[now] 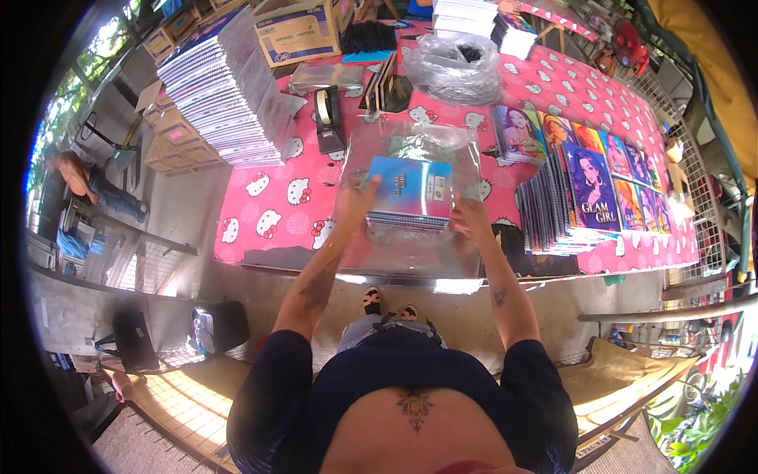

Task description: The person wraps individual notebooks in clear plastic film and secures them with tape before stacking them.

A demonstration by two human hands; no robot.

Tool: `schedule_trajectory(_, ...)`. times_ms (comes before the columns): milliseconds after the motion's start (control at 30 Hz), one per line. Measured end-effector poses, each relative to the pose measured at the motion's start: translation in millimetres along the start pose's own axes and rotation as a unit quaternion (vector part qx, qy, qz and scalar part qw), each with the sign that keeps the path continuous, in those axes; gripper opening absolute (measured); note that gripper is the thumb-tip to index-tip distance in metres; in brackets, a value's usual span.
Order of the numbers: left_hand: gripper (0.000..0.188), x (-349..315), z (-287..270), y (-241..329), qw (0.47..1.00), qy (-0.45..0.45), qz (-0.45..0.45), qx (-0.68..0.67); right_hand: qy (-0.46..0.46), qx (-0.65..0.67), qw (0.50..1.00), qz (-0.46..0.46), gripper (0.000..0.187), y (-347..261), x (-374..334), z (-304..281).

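My left hand [353,197] and right hand [467,215] grip the blue notebook stack [410,189] between them inside a clear plastic sleeve [410,146]; uneven pushing could snag corners and split it.

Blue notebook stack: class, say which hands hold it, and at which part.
Both hands hold the blue notebook stack: the left hand grips its left edge, the right hand its lower right corner, over clear plastic sleeves on the table.

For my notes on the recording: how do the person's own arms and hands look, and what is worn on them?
Both hands, left hand and right hand, are bare, without gloves. The forearms are bare too, each with a small dark tattoo. Short dark navy sleeves cover only the upper arms.
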State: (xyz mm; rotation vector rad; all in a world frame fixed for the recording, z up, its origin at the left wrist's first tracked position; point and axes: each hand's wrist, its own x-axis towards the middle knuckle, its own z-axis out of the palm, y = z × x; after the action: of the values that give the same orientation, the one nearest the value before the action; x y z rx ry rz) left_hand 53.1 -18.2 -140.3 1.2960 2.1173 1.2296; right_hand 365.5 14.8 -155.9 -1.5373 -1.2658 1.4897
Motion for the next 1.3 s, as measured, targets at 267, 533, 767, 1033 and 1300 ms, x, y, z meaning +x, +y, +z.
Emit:
schedule_trajectory(267,0.024,-60,-86,-48,0.875,-0.390,0.270,0.093,-0.230,-0.305,0.882,-0.275,0.016,26,-95,4)
schedule_trajectory(533,0.029,-70,-94,-37,0.867,-0.349,0.314,0.167,-0.198,-0.404,0.829,-0.331,0.023,9,-99,16)
schedule_trajectory(767,0.036,-81,-101,-6,0.878,-0.319,0.341,0.105,-0.157,-0.466,0.838,-0.238,0.026,-27,-114,32)
schedule_trajectory(1033,0.020,-42,-137,-32,0.950,-0.203,0.236,0.023,-0.205,-0.379,0.880,-0.198,0.037,-37,-100,-29)
schedule_trajectory(1300,0.024,70,-84,-38,0.923,-0.329,-0.048,-0.195,0.236,-0.328,0.866,-0.294,0.038,-48,-24,-48)
